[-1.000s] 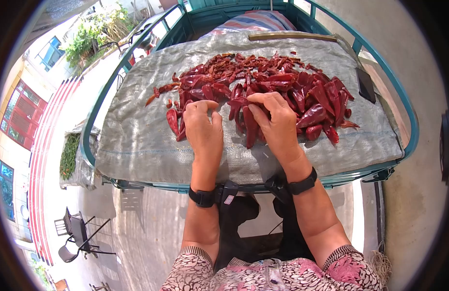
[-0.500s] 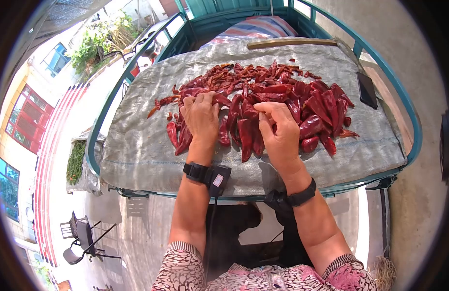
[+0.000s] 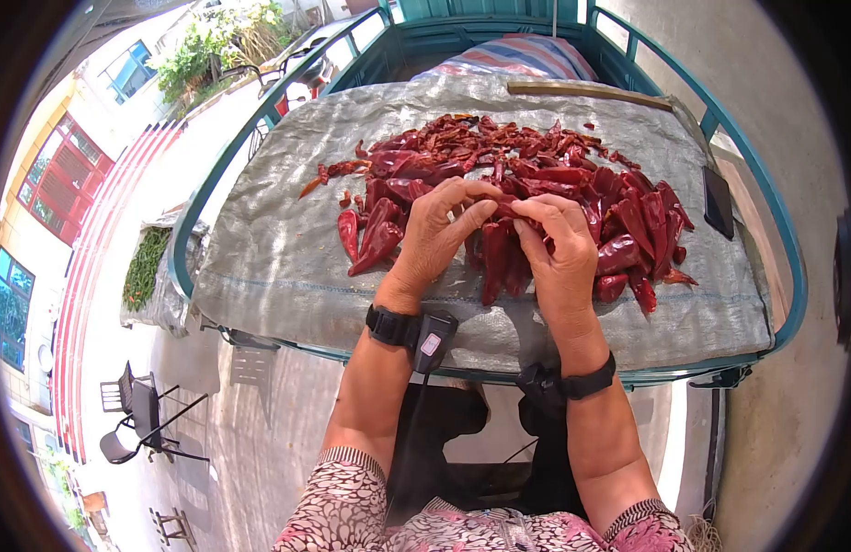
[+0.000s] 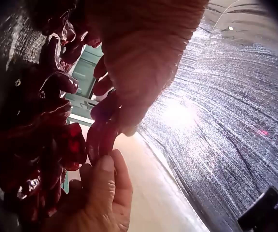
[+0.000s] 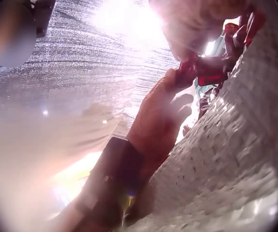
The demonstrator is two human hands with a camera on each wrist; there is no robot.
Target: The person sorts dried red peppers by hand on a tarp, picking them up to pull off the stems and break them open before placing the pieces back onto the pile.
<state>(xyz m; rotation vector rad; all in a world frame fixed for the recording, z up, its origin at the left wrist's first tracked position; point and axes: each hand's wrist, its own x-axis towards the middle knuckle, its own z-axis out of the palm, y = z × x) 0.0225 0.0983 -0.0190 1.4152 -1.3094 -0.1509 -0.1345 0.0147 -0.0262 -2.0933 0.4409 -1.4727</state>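
Both hands meet over the near side of a pile of dried red chili peppers (image 3: 618, 253). Between them is one red chili pepper (image 4: 100, 140), its glossy skin showing in the left wrist view. The left hand (image 3: 434, 230) pinches one end with thumb and fingertips. At the other end, the right hand (image 3: 563, 248) pinches it between thumb and forefinger. In the head view the fingers cover most of this pepper. Several whole peppers lie just below the hands, and smaller, shrivelled pieces are spread along the pile's far side.
The pile lies on a grey woven sheet (image 3: 278, 239) over a teal cart with side rails (image 3: 776, 230). A phone (image 3: 718, 202) lies at the right, a wooden strip (image 3: 591, 91) at the back. Left of the cart, a sack holds green produce (image 3: 148, 271); chairs (image 3: 148, 414) stand lower left.
The left hand reached into the pile half a second ago, then came back toward the right hand. Now both pinch one pepper together; earlier they were apart. The head view has shifted slightly.
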